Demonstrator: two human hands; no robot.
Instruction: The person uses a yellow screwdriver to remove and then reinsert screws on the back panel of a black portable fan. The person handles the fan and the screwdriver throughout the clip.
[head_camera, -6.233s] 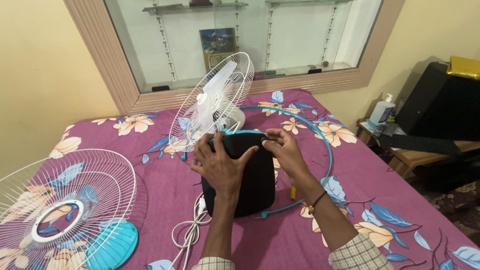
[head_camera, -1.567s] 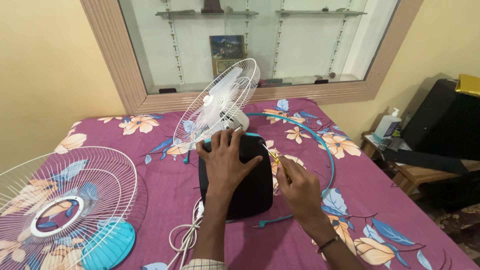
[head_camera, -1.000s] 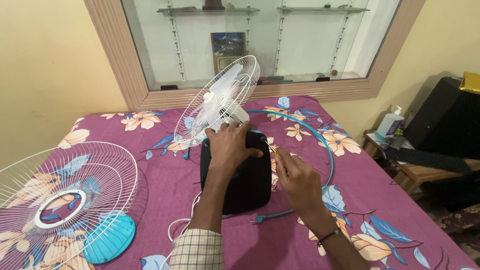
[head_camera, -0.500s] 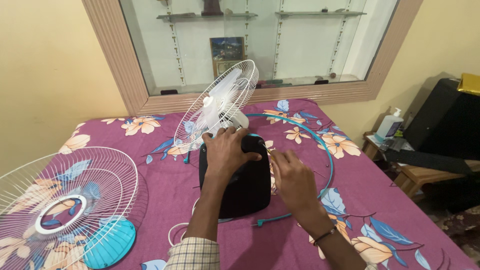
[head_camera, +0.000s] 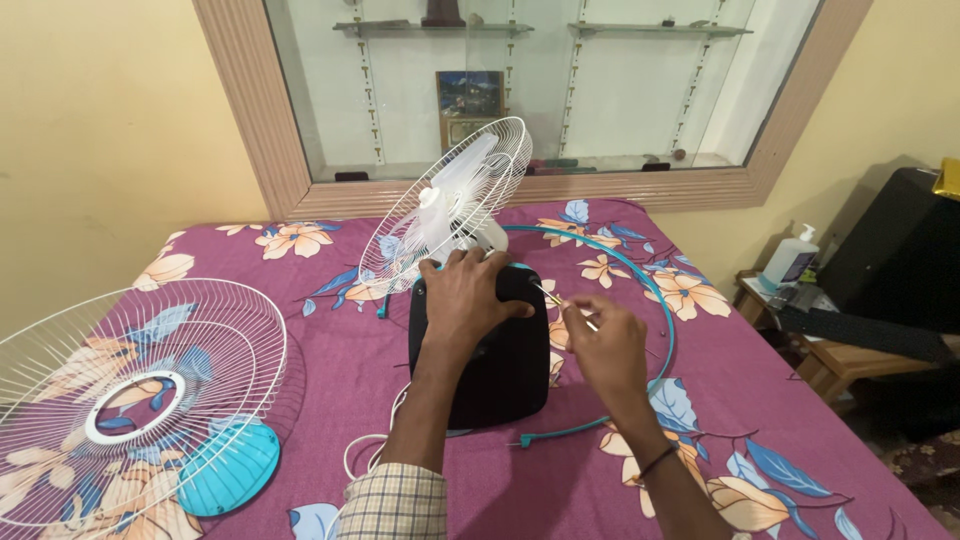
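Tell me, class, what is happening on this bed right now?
A person is working on a dismantled table fan. The left hand presses flat on the fan's black base, which lies on the purple floral bedspread. The right hand pinches a thin screwdriver, its tip at the base's upper edge. The fan head with its rear grille stands tilted behind. The detached front grille lies to the left, and a teal rim ring curves around the base.

White pump bottle (head_camera: 792, 256), blue label, side table (head_camera: 840, 360).
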